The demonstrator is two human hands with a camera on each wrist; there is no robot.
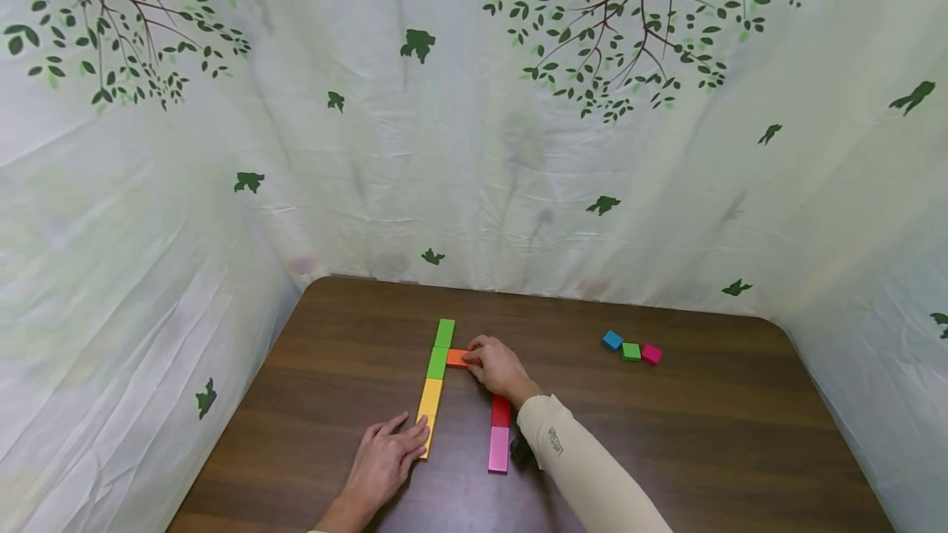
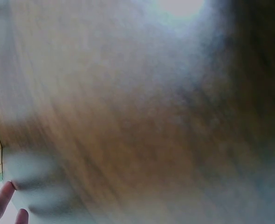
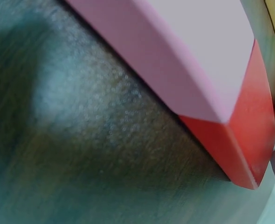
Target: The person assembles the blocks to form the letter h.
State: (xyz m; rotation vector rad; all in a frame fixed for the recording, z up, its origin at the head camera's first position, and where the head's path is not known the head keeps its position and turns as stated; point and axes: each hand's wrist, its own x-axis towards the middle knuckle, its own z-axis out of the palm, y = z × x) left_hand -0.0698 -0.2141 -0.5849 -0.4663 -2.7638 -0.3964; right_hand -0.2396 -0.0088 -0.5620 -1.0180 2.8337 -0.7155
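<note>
In the head view, two green blocks [image 1: 439, 363] and two yellow blocks [image 1: 429, 397] form a column, end to end. My left hand [image 1: 383, 457] rests its outstretched fingers on the lower yellow block. An orange block [image 1: 455, 359] lies crosswise against the lower green block's right side, and my right hand [image 1: 499, 366] pinches its right end. Below that hand, a red block [image 1: 501, 411] meets a pink block [image 1: 499, 450] in a second column, partly hidden by the wrist. The right wrist view shows the pink block and the red block [image 3: 251, 121] close up.
On the brown table [image 1: 711, 434], a blue cube [image 1: 612, 340], a green cube [image 1: 630, 352] and a magenta cube [image 1: 652, 354] sit at the back right. A dark object [image 1: 522, 451] is partly visible under the right wrist. A leaf-printed curtain [image 1: 474, 146] hangs behind the table.
</note>
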